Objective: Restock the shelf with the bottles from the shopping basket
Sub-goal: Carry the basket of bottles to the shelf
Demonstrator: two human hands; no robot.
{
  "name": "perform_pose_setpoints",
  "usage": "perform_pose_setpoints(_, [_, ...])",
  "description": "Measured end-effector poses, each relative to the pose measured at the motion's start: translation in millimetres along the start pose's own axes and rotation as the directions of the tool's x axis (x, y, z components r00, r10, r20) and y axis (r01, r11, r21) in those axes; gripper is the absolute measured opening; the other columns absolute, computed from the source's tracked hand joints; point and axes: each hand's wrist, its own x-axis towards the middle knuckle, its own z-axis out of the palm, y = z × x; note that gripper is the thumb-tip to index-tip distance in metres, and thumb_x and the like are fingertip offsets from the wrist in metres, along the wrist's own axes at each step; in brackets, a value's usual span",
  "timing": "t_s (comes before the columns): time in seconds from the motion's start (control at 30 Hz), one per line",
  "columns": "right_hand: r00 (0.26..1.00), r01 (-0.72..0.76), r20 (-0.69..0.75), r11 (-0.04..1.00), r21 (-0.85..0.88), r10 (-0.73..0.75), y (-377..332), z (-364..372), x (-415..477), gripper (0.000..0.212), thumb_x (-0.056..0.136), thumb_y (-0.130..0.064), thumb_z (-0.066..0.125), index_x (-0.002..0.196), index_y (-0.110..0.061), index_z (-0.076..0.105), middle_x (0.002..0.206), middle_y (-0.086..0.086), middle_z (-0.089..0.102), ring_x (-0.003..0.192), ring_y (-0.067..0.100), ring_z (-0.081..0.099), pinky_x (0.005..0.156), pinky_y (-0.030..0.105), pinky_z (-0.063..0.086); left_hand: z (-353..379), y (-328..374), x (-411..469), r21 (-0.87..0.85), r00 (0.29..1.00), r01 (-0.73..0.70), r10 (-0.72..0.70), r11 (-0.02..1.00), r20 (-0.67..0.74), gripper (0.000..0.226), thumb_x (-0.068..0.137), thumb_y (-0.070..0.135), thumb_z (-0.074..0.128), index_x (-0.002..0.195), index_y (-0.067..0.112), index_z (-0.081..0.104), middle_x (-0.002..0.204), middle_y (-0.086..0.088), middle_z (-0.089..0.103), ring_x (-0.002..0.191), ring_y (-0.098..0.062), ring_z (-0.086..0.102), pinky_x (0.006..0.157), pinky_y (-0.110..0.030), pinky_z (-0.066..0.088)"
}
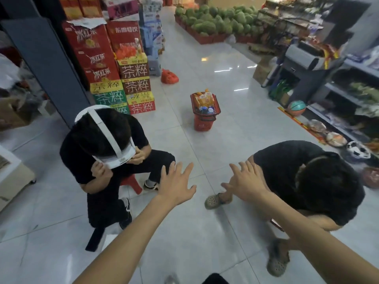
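While the red shopping basket (202, 121) stands on the pale tiled floor (235, 83) in the middle of the aisle, well apart from both hands, the bottles (202, 102) fill it to the rim: orange ones at the back, blue-capped ones at the front. To its right runs the shelf (338, 92), with a teal and orange ball (296, 107) on the floor at its foot. To its left rises a stack of drink cartons (123, 78), and a red bag (169, 76) lies on the tiles beyond the basket. Green melons (213, 19) are heaped at the far end. Nearer the camera, a person in black (82, 152) sits on a red stool (131, 182), both hands at a white headset (118, 160); another person in black (287, 160) crouches on the right. The left hand (176, 185) and the right hand (244, 183) reach forward over the floor, fingers straight and spread, holding nothing.
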Motion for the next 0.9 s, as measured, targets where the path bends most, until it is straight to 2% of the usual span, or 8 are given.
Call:
perform_pose_setpoints(0.17, [0.998,-0.059,0.006,0.998,0.031,0.059,7,-19,91,0.089,0.088,-0.076,0.046,0.157,-0.024,0.024,0.16,0.014,0.026,0.153,0.038,0.01,0.125,0.052,0.007,-19,-26,109,0.053,0.998,-0.062,0.063,0.997,-0.017,0.083,0.092,0.065,0.042,0.161,0.031,0.012,0.163,-0.011,0.025,0.152,-0.036,0.016,0.121,-0.059,0.016])
perform_pose_setpoints(0.33, [0.998,-0.064,0.021,0.997,0.037,0.064,33,-23,191,0.089,0.088,-0.076,0.045,0.157,-0.023,0.023,0.161,0.015,0.024,0.152,0.04,0.009,0.123,0.054,0.008,-33,-36,223,0.057,0.995,-0.097,0.097,0.994,0.004,0.082,0.093,0.063,0.044,0.162,0.032,0.012,0.165,-0.011,0.022,0.153,-0.034,0.015,0.121,-0.058,0.014])
perform_pose_setpoints(0.63, [0.999,-0.021,0.048,0.997,0.074,0.018,83,-54,403,0.09,0.09,-0.075,0.044,0.158,-0.021,0.021,0.164,0.018,0.02,0.153,0.041,0.007,0.125,0.054,0.007,-81,-42,432,0.129,0.997,-0.056,0.049,0.99,0.052,0.081,0.093,0.063,0.044,0.162,0.033,0.013,0.167,-0.011,0.02,0.155,-0.034,0.013,0.122,-0.058,0.014])
perform_pose_setpoints(0.9, [0.999,-0.021,0.039,0.997,0.077,0.018,135,-89,556,0.09,0.089,-0.075,0.045,0.157,-0.021,0.023,0.162,0.018,0.024,0.152,0.04,0.012,0.123,0.054,0.014,-119,-37,598,0.149,0.999,-0.048,0.046,0.988,0.014,0.081,0.092,0.065,0.044,0.161,0.033,0.016,0.165,-0.012,0.025,0.154,-0.034,0.016,0.122,-0.058,0.017])
